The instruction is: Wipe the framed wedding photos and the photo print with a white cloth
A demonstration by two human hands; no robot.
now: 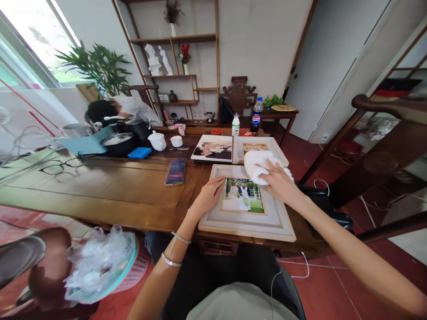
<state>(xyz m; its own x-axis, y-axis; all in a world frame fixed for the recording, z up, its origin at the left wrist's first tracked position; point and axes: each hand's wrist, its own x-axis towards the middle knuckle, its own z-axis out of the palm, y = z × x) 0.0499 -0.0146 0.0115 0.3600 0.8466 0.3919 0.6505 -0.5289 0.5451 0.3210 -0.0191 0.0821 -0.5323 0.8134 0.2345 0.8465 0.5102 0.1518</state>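
Note:
A pale picture frame [245,226] lies flat at the front edge of the wooden table, with a photo of a couple [242,195] in its middle. My left hand [210,192] rests on the frame's left side, its fingers stretched out towards the photo. In my right hand [278,182] is a bunched white cloth [258,163], pressed at the frame's upper right corner. The cloth partly covers a second picture frame [282,153] behind. Beside that one lies a photo panel [213,149] with a blurred picture.
On the table [140,195] stand a white teapot [157,141], a white cup [176,141], a milk bottle [235,125] and a cola bottle [256,114]. Eyeglasses [62,166] lie far left. A basket with plastic bags [128,271] stands on the floor. Another person [133,109] leans at the far side.

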